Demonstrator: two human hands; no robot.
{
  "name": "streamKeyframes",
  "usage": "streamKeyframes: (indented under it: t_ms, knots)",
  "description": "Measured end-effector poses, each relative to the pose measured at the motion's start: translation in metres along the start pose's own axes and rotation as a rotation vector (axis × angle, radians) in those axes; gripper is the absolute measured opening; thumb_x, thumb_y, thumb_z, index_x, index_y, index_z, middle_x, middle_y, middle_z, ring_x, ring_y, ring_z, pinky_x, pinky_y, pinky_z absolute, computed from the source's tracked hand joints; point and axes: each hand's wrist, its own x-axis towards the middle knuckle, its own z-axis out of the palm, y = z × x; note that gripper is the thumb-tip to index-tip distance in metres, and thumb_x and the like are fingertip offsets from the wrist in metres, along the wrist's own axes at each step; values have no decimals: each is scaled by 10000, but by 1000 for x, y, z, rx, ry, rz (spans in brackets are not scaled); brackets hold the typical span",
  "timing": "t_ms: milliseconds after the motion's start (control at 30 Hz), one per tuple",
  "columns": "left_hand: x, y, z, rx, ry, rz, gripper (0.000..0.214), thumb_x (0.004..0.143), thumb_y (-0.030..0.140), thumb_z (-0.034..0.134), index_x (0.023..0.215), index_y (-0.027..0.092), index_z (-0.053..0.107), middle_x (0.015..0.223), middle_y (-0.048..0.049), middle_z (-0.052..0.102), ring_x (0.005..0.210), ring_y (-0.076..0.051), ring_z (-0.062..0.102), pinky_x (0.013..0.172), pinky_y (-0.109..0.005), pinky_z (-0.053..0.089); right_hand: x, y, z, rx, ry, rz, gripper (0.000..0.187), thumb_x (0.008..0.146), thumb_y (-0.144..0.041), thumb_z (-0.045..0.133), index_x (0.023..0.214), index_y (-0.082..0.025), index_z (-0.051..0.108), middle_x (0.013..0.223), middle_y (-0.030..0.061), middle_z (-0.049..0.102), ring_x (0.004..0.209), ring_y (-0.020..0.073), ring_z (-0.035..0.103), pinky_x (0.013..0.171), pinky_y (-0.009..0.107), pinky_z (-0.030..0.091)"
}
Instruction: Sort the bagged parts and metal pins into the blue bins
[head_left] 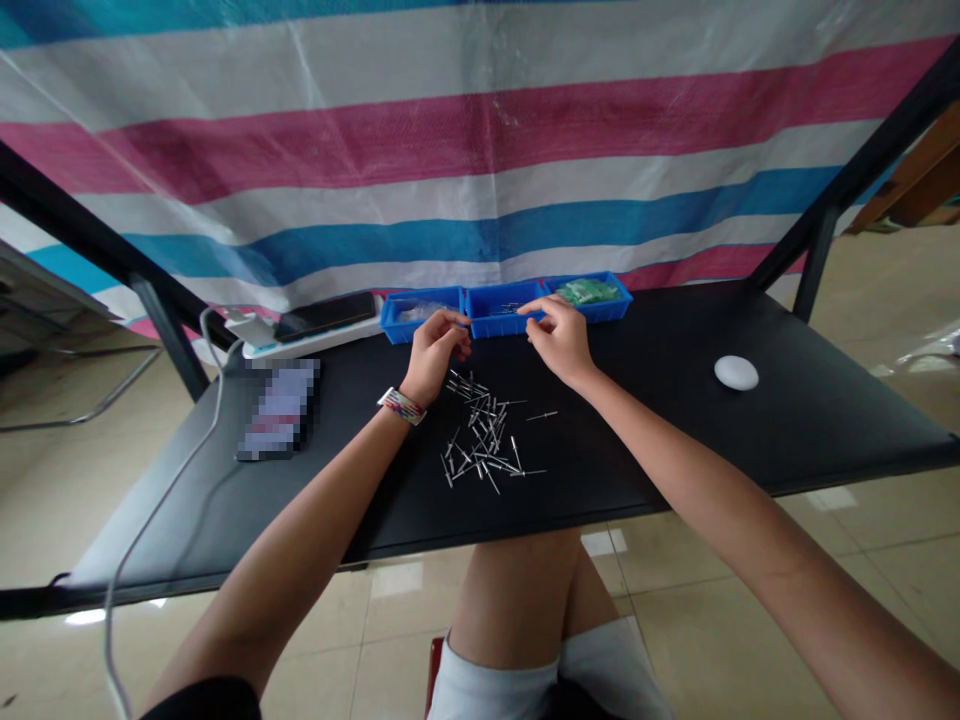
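Note:
A loose pile of silver blind rivets point(487, 425) lies on the black table between my forearms, one rivet point(542, 415) apart at its right. My left hand point(439, 350) is curled at the front of the middle blue bin point(493, 327), just beyond the pile. Whatever its fingers may hold is hidden. My right hand point(559, 338) hovers at the same bin's right front edge. Its index finger is stretched out, the thumb a little below, and nothing shows between them. A few thin rivets point(511, 308) are visible inside the middle bin.
The left blue bin point(397, 335) holds clear plastic bags; the right one point(619, 308) holds green packets point(586, 291). A power strip point(319, 340) with a dark phone on it, a blurred-out phone point(277, 410) and a white cable point(169, 480) are at left. A white rounded object point(736, 373) sits at right.

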Motion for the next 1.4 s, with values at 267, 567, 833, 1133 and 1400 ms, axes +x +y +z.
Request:
streamKeyframes:
  t_ms: [267,567,833,1133,1400]
  knots:
    - [1,0,-5,-6,59,-5,158,795,273,696,928,189,683,696,17,624,582,-110,607,535,-211,488,-25,-12,27,-85,-629,-370,539,877,92,499,1186,-213,819,1255,76,795,1284,254,643,1162,471,489]
    - [-1,2,-5,26,50,-28,172,801,298,691,937,194,673,711,17,621,591,-112,615,542,-213,484,-25,-16,23,-251,-574,-300,220,925,-39,673,952,-200,821,1103,110,784,1107,295,646,1011,470,527]
    - [-3,5,-5,69,-21,-39,178,831,347,692,907,186,696,741,-1,645,629,-125,625,562,-221,493,-10,-1,20,116,-525,14,63,875,-138,755,877,-200,761,895,31,783,858,214,723,861,370,549]
    - [-6,6,0,223,-180,25,329,893,486,712,767,182,708,692,-35,674,645,-151,614,625,-269,493,-1,-5,15,329,-297,157,79,819,-270,790,865,-211,815,903,48,827,863,232,769,857,379,589]
    - [-8,9,4,207,-134,61,294,848,457,796,813,182,700,715,-15,656,652,-139,604,623,-255,480,-3,-10,14,479,-292,338,227,780,-362,838,941,-206,802,837,27,770,693,167,708,633,297,618]
